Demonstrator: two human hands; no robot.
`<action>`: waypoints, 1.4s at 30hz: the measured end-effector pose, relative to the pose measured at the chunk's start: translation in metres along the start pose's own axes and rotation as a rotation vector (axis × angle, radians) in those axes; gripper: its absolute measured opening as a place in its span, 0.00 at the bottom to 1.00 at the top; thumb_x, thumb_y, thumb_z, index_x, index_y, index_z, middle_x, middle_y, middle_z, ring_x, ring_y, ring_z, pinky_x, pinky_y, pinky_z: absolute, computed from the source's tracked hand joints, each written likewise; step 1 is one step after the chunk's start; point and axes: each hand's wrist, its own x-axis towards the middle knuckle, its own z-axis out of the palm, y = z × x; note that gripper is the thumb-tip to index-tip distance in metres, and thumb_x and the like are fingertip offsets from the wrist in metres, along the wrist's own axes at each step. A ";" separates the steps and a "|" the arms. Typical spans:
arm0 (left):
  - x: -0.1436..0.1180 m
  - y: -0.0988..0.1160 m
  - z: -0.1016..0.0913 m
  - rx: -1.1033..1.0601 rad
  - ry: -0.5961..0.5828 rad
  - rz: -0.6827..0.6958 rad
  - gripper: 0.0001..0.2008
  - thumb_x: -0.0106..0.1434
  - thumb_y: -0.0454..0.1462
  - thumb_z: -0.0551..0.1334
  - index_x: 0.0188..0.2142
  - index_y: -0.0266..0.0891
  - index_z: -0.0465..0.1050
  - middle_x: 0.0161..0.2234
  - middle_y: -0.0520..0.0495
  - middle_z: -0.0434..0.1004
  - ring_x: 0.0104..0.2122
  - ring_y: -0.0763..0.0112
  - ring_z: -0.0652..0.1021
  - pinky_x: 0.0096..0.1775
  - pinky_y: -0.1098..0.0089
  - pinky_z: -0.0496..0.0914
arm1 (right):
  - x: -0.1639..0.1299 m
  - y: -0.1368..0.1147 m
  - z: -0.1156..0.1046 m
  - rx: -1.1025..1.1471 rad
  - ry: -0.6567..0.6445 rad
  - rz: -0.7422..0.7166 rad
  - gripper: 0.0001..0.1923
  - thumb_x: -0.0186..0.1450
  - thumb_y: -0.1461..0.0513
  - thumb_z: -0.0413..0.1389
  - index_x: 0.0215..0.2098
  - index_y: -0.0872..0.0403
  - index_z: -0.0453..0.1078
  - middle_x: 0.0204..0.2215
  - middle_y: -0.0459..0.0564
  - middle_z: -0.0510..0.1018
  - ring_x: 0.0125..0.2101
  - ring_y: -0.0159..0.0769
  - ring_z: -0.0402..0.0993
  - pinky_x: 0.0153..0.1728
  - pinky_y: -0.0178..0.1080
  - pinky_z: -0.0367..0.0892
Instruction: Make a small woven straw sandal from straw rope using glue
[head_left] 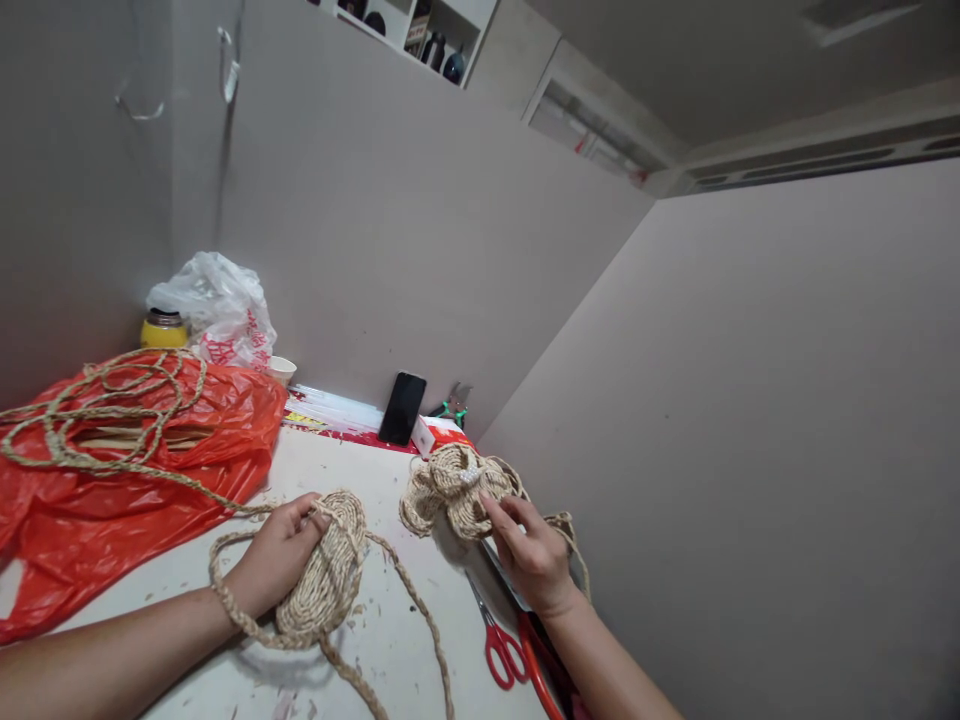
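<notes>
Head view: the left hand grips a coiled oval braided-rope mat lying on the white tabletop. The right hand pinches a rope flower piece at the tabletop's right edge. Red-handled scissors lie near the right wrist; an orange plastic bag sits left.

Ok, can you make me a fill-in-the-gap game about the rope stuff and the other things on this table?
The left hand rests on a coiled oval of braided ____.
The right hand touches a woven bow beside the ____-handled scissors.
The black phone leans against the ____.

Missing words: rope; red; wall
</notes>
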 end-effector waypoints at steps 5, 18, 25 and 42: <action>0.000 0.000 0.000 0.016 0.002 0.003 0.14 0.58 0.47 0.57 0.28 0.38 0.66 0.23 0.54 0.68 0.26 0.69 0.68 0.31 0.72 0.63 | 0.003 0.001 0.001 0.058 0.006 0.217 0.16 0.62 0.65 0.51 0.45 0.48 0.75 0.36 0.52 0.76 0.34 0.37 0.74 0.36 0.36 0.69; -0.001 -0.004 -0.001 0.034 -0.005 -0.003 0.13 0.59 0.46 0.56 0.30 0.38 0.66 0.23 0.55 0.66 0.27 0.70 0.67 0.31 0.72 0.62 | 0.013 -0.002 0.008 0.639 -0.283 0.947 0.14 0.53 0.52 0.59 0.30 0.55 0.73 0.17 0.44 0.72 0.17 0.33 0.68 0.16 0.32 0.60; 0.000 -0.004 0.000 -0.013 -0.009 -0.044 0.13 0.56 0.47 0.58 0.30 0.39 0.66 0.22 0.55 0.67 0.23 0.72 0.67 0.27 0.74 0.61 | 0.018 -0.012 -0.009 0.742 -0.271 0.992 0.19 0.57 0.47 0.56 0.27 0.54 0.70 0.24 0.48 0.75 0.23 0.35 0.70 0.22 0.34 0.64; -0.001 0.001 0.000 -0.014 0.005 -0.030 0.14 0.55 0.48 0.59 0.28 0.39 0.67 0.22 0.55 0.68 0.23 0.71 0.68 0.28 0.73 0.62 | 0.020 -0.030 -0.021 0.504 -0.039 0.720 0.23 0.59 0.47 0.55 0.15 0.52 0.60 0.19 0.45 0.68 0.23 0.34 0.64 0.27 0.34 0.61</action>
